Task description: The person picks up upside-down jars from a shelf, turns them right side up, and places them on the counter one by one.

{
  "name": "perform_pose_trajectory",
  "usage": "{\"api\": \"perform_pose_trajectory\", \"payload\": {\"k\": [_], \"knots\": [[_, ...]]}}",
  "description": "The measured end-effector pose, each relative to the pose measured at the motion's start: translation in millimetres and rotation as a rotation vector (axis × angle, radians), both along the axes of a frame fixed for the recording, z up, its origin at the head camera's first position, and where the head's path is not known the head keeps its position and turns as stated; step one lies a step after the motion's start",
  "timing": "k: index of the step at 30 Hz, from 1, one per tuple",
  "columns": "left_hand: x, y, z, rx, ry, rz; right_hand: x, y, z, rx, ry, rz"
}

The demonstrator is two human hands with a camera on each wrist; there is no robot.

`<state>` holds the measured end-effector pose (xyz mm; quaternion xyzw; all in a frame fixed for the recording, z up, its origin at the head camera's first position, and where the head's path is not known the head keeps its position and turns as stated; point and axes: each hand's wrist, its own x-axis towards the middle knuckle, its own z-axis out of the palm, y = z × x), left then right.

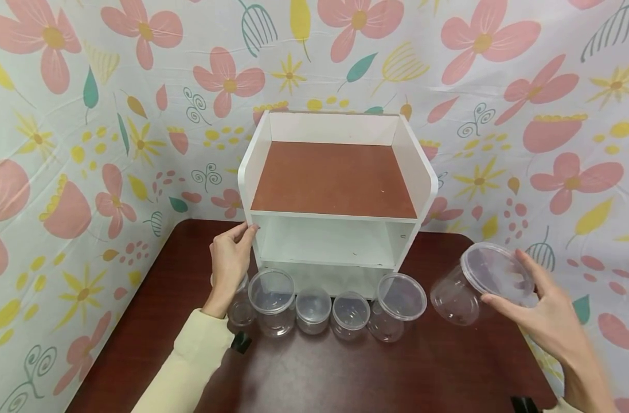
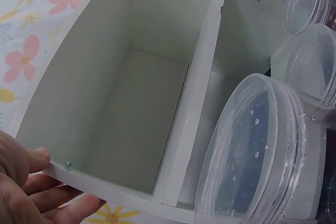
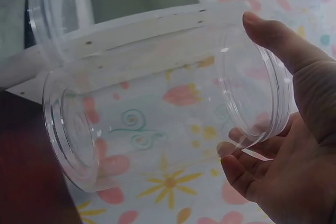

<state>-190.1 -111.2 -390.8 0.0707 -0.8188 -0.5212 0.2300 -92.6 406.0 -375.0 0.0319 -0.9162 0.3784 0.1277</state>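
My right hand point(image 1: 549, 321) grips a large clear plastic jar point(image 1: 456, 295) round its lid point(image 3: 270, 93), thumb on one side and fingers on the other. The jar is tilted above the table's right side, and I see only the patterned cloth through its wall. My left hand point(image 1: 230, 258) pinches the front edge of the left side panel of a white shelf unit point(image 1: 246, 189), with the thumb point(image 2: 39, 158) on the inner face. Several lidded clear jars stand in a row before the shelf: tall ones point(image 1: 273, 307) point(image 1: 389, 321) and short ones point(image 1: 313, 312) point(image 1: 350, 318). Another jar point(image 1: 241, 312) is partly hidden by my left wrist.
The unit has a brown top surface point(image 1: 335, 178) with raised sides, and a white middle compartment point(image 1: 324, 241) above a lower one point(image 1: 319, 278). It stands on a dark red-brown table point(image 1: 314, 373). Flower-patterned cloth point(image 1: 154, 115) hangs behind and at both sides.
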Motion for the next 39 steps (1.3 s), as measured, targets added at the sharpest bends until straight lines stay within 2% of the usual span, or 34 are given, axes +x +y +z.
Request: {"api": "perform_pose_trajectory", "payload": {"k": [9,16,28,39], "knots": [[0.4,0.3,0.3,0.005,0.006,0.001,-6.1,-1.6,-23.1,0.023,-0.023,-0.028],[0.2,0.7,-1.1,-0.005,0.021,0.004,-10.4,-6.0,-45.4,0.056,-0.040,-0.007],[0.7,0.6,-1.2,-0.007,0.011,0.000,-9.0,-17.1,-78.1,0.001,-0.061,0.029],[-0.4,-0.7,-2.6,-0.008,0.004,0.002,-8.3,-19.1,-97.5,-0.011,-0.117,0.026]]}}
